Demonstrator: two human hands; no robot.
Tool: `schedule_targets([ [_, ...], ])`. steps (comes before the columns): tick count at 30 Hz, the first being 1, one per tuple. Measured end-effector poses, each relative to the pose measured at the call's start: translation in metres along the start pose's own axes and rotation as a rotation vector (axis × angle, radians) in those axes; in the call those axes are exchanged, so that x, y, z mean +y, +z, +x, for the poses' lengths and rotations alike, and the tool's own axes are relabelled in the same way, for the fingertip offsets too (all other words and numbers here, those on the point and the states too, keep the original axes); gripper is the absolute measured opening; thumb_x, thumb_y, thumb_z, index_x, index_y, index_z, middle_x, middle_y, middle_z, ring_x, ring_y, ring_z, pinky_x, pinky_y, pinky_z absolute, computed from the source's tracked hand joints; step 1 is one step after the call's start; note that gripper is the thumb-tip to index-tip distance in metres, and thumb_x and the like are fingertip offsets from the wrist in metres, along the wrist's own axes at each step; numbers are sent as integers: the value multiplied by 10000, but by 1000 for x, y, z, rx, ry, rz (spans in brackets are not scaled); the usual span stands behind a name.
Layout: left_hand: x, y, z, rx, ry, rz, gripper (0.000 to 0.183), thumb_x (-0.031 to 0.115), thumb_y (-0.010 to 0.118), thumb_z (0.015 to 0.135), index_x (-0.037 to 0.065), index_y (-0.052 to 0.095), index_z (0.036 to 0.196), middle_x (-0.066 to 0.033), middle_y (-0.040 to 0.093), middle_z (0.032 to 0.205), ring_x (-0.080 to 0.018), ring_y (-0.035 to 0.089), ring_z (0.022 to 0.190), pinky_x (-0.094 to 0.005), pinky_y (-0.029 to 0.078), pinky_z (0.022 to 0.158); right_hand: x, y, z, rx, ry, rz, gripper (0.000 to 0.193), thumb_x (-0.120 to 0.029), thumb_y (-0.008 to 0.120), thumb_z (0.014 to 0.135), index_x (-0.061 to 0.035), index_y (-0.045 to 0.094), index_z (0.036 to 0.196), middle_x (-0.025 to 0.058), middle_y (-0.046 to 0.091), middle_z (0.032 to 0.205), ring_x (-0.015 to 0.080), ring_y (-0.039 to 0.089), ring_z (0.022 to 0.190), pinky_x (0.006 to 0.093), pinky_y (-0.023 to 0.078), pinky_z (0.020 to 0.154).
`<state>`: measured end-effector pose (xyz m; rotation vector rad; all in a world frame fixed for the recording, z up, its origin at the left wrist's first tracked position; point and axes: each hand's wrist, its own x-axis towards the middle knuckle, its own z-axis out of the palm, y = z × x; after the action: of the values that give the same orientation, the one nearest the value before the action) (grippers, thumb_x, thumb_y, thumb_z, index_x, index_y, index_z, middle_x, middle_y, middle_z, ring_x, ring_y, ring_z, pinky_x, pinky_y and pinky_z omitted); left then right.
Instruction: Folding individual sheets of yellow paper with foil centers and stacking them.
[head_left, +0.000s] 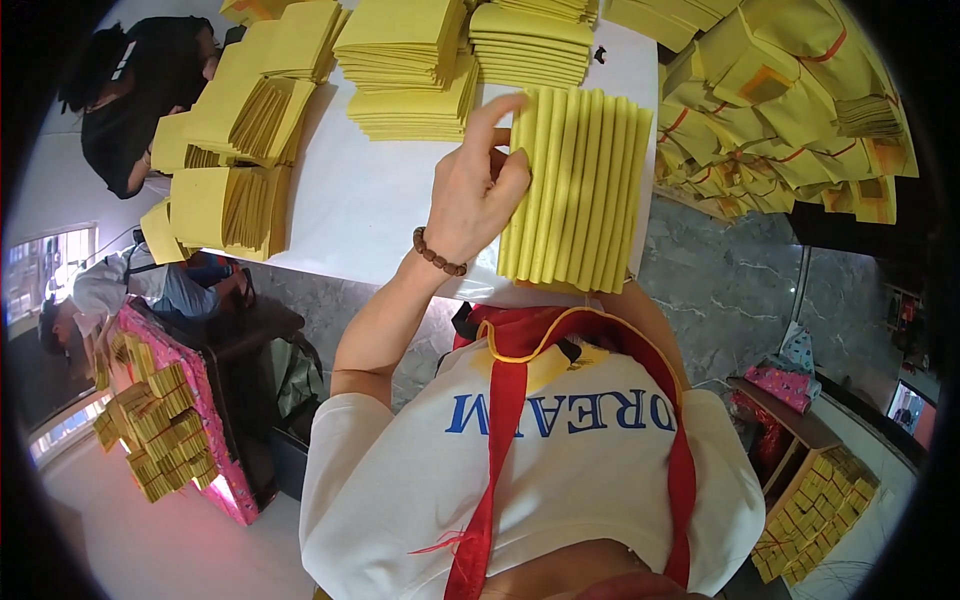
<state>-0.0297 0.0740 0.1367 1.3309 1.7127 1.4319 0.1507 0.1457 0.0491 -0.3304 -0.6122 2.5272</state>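
Observation:
A thick bundle of folded yellow paper [572,190], its rounded folds side by side like ridges, stands in front of me at the table's near edge. My left hand [478,180], with a brown beaded bracelet on the wrist, is at the bundle's left side. Its thumb and index finger are bent against the bundle's left edge, closed on it; the other fingers curl behind. My right forearm [652,318] runs up to the lower right of the bundle. The bundle hides nearly all of my right hand, so its grip does not show.
Stacks of folded yellow paper [400,45] cover the far and left parts of the white table [335,190]. Piled yellow packets with red bands [770,70] fill the right. Two people [150,95] are at the left, near a pink-covered table [215,450] with more bundles. Yellow bundles [815,510] sit lower right.

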Motion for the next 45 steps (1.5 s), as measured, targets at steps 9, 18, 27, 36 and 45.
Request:
schedule_targets([
  [9,-5,4,-6,30,-9,-70,234,93,580,816,48,587,1046,-87,618,771,-116,556,564,-252,452,531,11,31,0,-64,-34,115,661,-485,626,793,-45,474,1261,95,584,1161,191,591,1040,358,527,847],
  [18,2,6,-9,43,49,57,334,181,670,766,52,557,1053,-98,630,881,-141,573,610,-268,457,530,18,46,1,-171,-62,304,634,-481,566,834,-33,459,1271,121,583,1165,210,597,1034,373,535,850],
  [27,-1,4,-9,27,34,152,419,237,689,736,52,515,1069,-102,609,804,-184,566,589,-292,455,535,34,12,9,186,20,-115,645,-440,600,814,-43,440,1297,133,565,1204,246,592,1050,406,509,889],
  [36,4,1,-9,-11,18,264,514,320,723,705,53,481,1071,-87,571,690,-207,560,566,-312,447,537,41,-20,1,50,89,-13,672,-415,630,797,-40,418,1313,138,550,1224,252,574,1079,410,487,915],
  [45,8,0,-11,-9,38,365,629,428,713,726,10,430,1101,-164,605,786,-292,610,663,-362,474,600,47,-54,33,-90,158,93,705,-390,661,779,-36,396,1328,142,535,1244,258,555,1108,413,466,941],
])
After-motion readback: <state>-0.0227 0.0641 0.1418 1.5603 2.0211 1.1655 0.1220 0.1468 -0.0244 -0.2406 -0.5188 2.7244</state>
